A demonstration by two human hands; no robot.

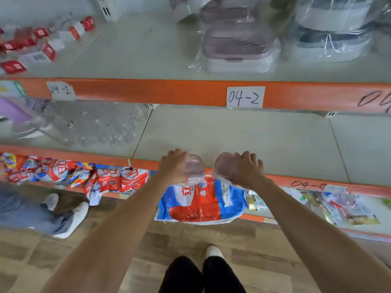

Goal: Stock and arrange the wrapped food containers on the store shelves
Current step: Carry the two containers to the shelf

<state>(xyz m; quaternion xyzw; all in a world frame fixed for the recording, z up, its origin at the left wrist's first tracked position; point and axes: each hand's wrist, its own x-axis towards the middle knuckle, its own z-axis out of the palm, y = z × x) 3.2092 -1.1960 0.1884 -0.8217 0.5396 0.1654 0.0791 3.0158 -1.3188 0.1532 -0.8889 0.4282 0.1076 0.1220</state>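
Plastic containers, one pink container in the left hand and another in the right hand, are held at the front edge of the middle shelf, at 12 o'clock from the person. The fingers of both hands curl over the tops and grip them. They look light and stiff, but the film wrap is probably slippery, so holding by the rims seems safest.

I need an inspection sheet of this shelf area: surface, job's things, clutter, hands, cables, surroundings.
Surface: middle shelf, bare in front of the hands.
Job's things: two pinkish containers, left container, right container, at the shelf edge; wrapped containers on the upper shelf.
Clutter: red packets upper left.
Hands: left hand and right hand each grip one container.
Cables: nothing seen.
Surroundings: detergent bags below; another person's shoes.
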